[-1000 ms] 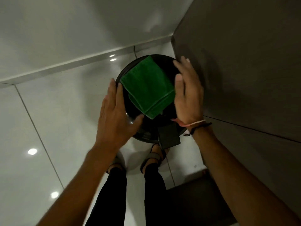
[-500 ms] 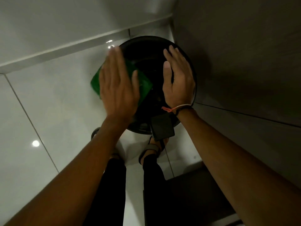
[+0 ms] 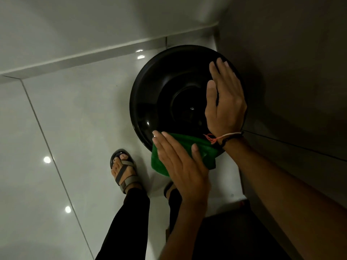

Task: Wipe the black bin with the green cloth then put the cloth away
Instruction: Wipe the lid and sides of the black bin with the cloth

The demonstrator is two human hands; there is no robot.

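Wiping the bin lid's lower edge
Left hand [image 3: 180, 164] presses green cloth [image 3: 161, 164] flat, fingers spread; right hand [image 3: 225, 104], open-palmed, steadies black bin [image 3: 155, 91]. Best kept firm, following the rim.

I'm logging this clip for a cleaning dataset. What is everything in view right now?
bin: 1, black, round, on the floor in the corner by the grey wall
cloth: 1, green, folded, on the bin's near edge under the left hand
floor: glossy white tiles reflecting ceiling lights
wall: grey, right of the bin
sandal: grey-strapped, one plain to see left of the bin, the other mostly hidden
wrist bands: pale, orange and black, on the right wrist
left hand: flat, pressing the cloth
right hand: flat on the bin's right side
legs: black trousers
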